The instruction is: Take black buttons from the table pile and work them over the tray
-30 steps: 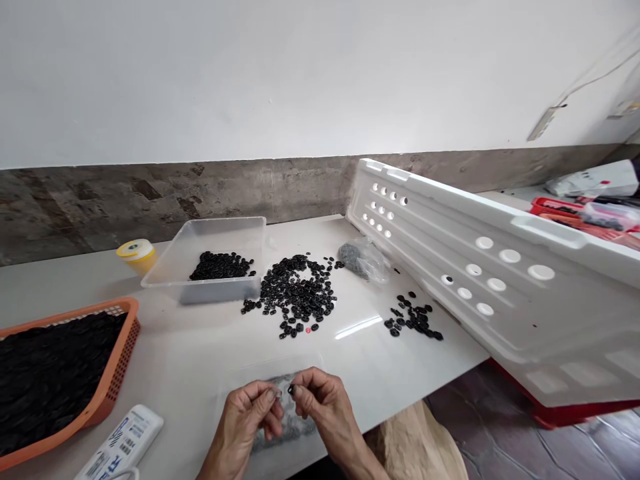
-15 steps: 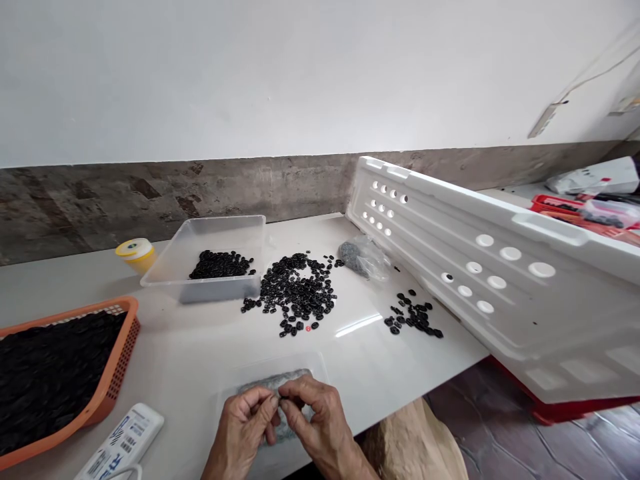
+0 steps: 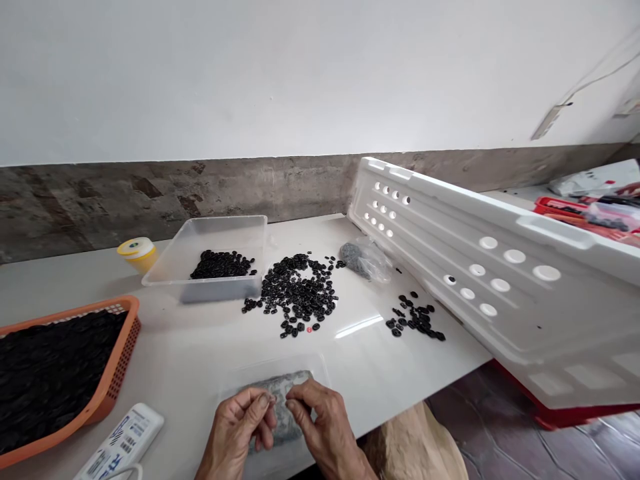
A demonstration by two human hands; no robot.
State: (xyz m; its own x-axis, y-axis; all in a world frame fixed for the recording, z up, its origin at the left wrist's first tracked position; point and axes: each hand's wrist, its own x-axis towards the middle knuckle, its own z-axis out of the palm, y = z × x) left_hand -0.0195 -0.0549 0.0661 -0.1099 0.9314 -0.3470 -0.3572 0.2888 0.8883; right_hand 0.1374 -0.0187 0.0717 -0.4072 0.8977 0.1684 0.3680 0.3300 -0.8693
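Head view: the person's left hand (image 3: pixel 243 427) has its thumb tip brought to the forefinger in a narrow pinch, the other fingers curled underneath. The right hand (image 3: pixel 325 420) makes a similar narrow pinch, its tips turned toward the left hand's and a small gap between the two pairs. Whether a small piece sits in either pinch cannot be told; the fingertips cover too much. Both hands are above a shallow clear tray (image 3: pixel 265 365), in which lies a gray mass (image 3: pixel 284 427), too blurred to say what it is made of. The mass's far edge runs left to right, its right end slightly farther away; the hands hide too much to tell its full long axis, or the tray's.

Just beyond the tray, on the white table (image 3: pixel 190 347), spreads a pile of black oval pieces (image 3: pixel 300 293), pointing every which way, with one red piece (image 3: pixel 309 329) at its near edge. Beyond the tray to the right are a smaller black cluster (image 3: pixel 417 319) and a clear bag (image 3: pixel 365 259) with gray contents. Beyond the tray to the left stands a translucent bin (image 3: pixel 225 233) containing more black pieces. Left of the tray sits an orange basket (image 3: pixel 133 327), heaped with black pieces. Well right of the tray leans a white panel (image 3: pixel 425 220) with round holes.
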